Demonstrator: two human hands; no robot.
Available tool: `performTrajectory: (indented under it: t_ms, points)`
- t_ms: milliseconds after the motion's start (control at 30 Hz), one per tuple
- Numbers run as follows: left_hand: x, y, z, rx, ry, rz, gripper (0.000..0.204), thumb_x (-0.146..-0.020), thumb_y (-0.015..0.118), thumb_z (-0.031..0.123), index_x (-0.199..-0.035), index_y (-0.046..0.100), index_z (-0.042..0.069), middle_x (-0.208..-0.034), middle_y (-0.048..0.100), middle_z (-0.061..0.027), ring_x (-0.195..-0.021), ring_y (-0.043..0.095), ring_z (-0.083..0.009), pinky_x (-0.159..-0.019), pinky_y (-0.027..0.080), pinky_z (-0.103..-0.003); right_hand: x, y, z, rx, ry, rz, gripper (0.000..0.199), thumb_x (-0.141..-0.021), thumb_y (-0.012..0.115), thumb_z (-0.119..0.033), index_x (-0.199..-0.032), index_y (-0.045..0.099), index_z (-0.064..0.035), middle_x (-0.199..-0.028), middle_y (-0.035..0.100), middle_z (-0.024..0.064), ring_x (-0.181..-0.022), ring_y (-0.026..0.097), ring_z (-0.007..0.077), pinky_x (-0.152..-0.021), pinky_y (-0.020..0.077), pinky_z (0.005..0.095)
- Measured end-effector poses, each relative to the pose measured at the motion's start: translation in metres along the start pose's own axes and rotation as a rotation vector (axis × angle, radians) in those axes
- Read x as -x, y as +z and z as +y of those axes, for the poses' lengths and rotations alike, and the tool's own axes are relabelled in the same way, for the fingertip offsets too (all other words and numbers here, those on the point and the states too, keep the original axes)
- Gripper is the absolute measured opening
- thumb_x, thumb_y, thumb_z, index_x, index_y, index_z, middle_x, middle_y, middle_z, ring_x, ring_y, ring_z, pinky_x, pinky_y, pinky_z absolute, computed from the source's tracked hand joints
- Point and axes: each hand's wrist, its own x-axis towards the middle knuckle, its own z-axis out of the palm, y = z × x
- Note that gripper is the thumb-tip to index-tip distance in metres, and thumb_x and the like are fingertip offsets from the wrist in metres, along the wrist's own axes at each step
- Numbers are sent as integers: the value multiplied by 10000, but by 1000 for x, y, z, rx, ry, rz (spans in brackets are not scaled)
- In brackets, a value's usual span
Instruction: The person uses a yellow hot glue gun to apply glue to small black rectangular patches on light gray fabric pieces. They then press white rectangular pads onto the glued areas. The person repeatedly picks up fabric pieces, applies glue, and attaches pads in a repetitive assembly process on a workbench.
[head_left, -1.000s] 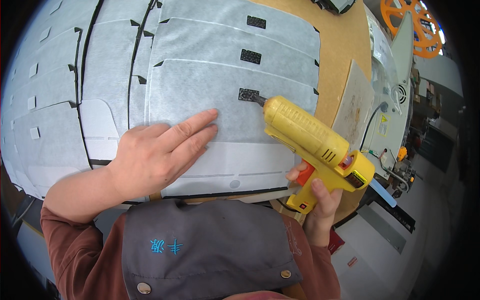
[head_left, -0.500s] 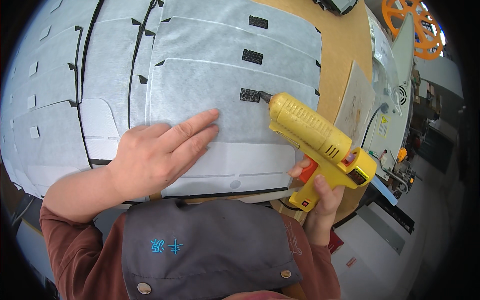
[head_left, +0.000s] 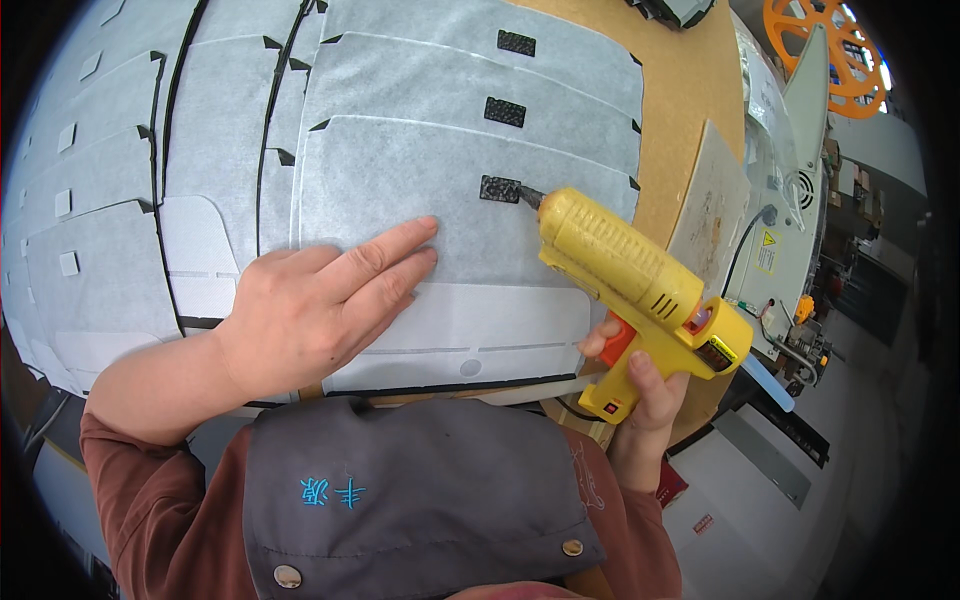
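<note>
My right hand [head_left: 650, 385] grips a yellow hot glue gun [head_left: 630, 270] by its handle, fingers at the orange trigger. The gun's dark nozzle points up-left and meets the right end of a black rectangular patch [head_left: 499, 189]. That patch lies on the nearest of several overlapping whitish fabric panels [head_left: 400, 170]. Flat on the same panel rests my left hand [head_left: 310, 310], fingers stretched out toward the right, holding nothing. Two more black patches, a middle one [head_left: 505, 112] and a far one [head_left: 516, 42], sit on the panels behind.
More whitish panels [head_left: 100, 270] with small pale squares cover the left side. On the brown tabletop [head_left: 690, 80] at right lies a stained pale board [head_left: 708, 200]. Beyond it stands a pale machine [head_left: 775, 240] with cables, below an orange reel [head_left: 830, 50]. A dark object [head_left: 675, 10] is at the far edge.
Hardly anything differs. The glue gun's nozzle stays at the right end of the near black patch, with at most a tiny shift, and my left hand keeps its place.
</note>
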Motion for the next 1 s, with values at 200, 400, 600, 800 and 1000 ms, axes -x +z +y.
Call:
performTrajectory:
  t_ms: [200,400,600,800,1000]
  points:
    - [0,0,1,-2,-8,-11,397,-765,744,97,-1149,655,57,-1281,647,-105,-577,576,-116,-498,480,-241,5,8,-1,44,27,93,567,-853,654,-255,-1261,476,96,-961,649,194,-840,669,273,-797,555,395]
    - [0,-1,1,-4,-6,-17,392,-771,745,101,-1151,657,58,-1285,645,-106,-579,578,-113,-501,481,-239,7,-4,3,-34,6,-41,492,-917,593,-119,-1339,435,78,-1067,636,199,-965,644,269,-865,513,397]
    - [0,-1,1,-9,-4,-22,393,-773,746,103,-1154,659,58,-1292,642,-104,-577,574,-108,-500,478,-237,8,-5,4,-38,1,-41,493,-913,596,-117,-1339,435,72,-1079,633,201,-970,645,274,-870,514,403]
    - [1,0,0,-3,-8,-10,396,-769,747,103,-1152,658,60,-1293,641,-99,-571,567,-112,-496,476,-242,-2,10,-5,-48,-12,-18,496,-904,593,-108,-1339,434,69,-1081,630,206,-968,647,281,-870,515,401]
    - [1,1,1,-6,-4,-1,392,-761,748,100,-1141,658,59,-1288,644,-98,-566,560,-116,-493,475,-246,-5,9,-5,-29,-16,-42,487,-904,593,-105,-1338,443,58,-1075,630,209,-962,648,282,-866,516,396]
